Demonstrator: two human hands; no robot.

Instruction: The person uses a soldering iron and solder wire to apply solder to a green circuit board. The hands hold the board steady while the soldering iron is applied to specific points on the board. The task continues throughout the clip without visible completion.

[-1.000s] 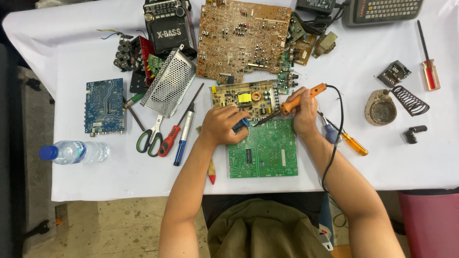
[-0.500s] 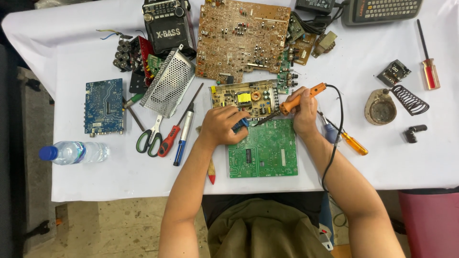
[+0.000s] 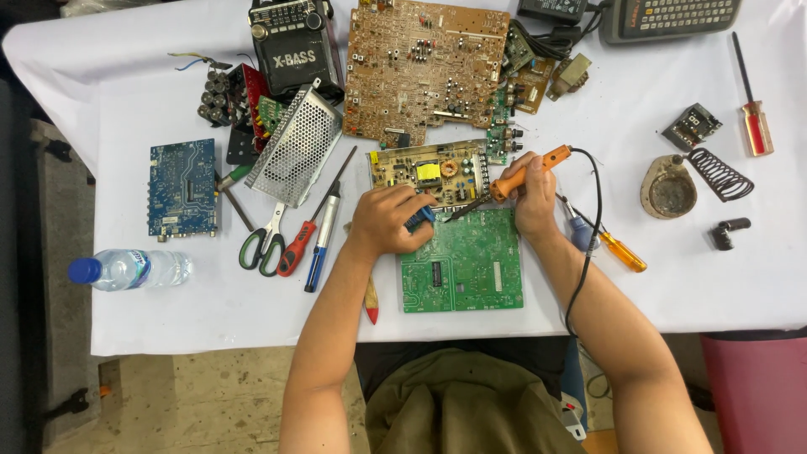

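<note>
Head view: right hand [image 3: 534, 197] closed on orange-handled soldering iron [image 3: 521, 175], long axis slanting down-left to green circuit board [image 3: 462, 265] at desk's near edge; left hand [image 3: 387, 220], nearer, curled on blue tool [image 3: 420, 217].

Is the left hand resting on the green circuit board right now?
Touching. The head view shows the left hand lying over the top-left corner of the green circuit board, with no gap visible.

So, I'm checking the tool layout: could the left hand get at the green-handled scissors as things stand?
Probably yes. The green-handled scissors lie in the open on the white table, just outboard of the left hand, with only two screwdrivers lying between. But that hand has a blue-handled tool in its grip and would need to release it first.
</note>
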